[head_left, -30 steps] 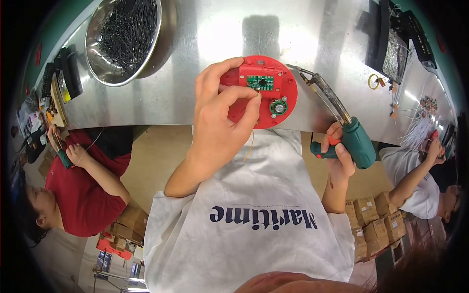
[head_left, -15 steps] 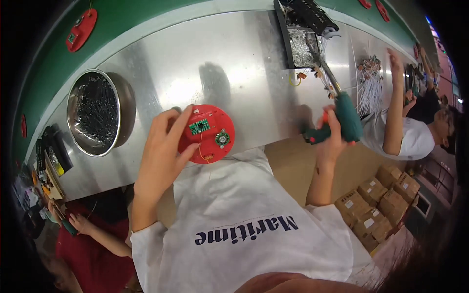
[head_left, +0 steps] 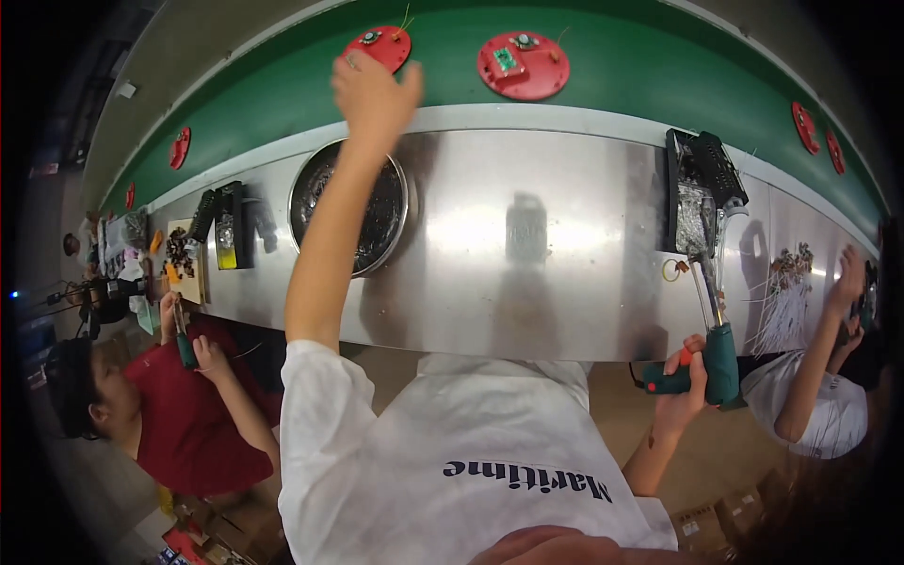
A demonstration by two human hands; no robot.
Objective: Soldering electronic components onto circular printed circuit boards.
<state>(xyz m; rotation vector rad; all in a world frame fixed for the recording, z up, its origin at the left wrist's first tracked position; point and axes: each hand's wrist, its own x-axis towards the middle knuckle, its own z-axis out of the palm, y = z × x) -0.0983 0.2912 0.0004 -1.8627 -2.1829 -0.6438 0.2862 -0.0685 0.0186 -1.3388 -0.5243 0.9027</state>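
My left hand reaches over the far side of the workbench to a red disc on the green belt. Its fingers overlap the disc's near left edge, while the thumb stretches apart; contact is hard to judge. A small speaker and thin wires show on the disc; the rest lies behind the hand. At the bench's front right, my right hand is closed round the handle of a green soldering gun. The gun's long metal tip points away toward a black soldering stand with a silvery, cluttered tray.
Beneath my left forearm sits a steel bowl of black wires. Another red disc rides the green belt. White wires lie at the right. Co-workers in a red shirt and a white shirt flank me.
My left hand has moved from a red disc at the bench's front edge to the belt. That disc is gone from the bench. My right hand keeps the soldering gun. The view has shifted.
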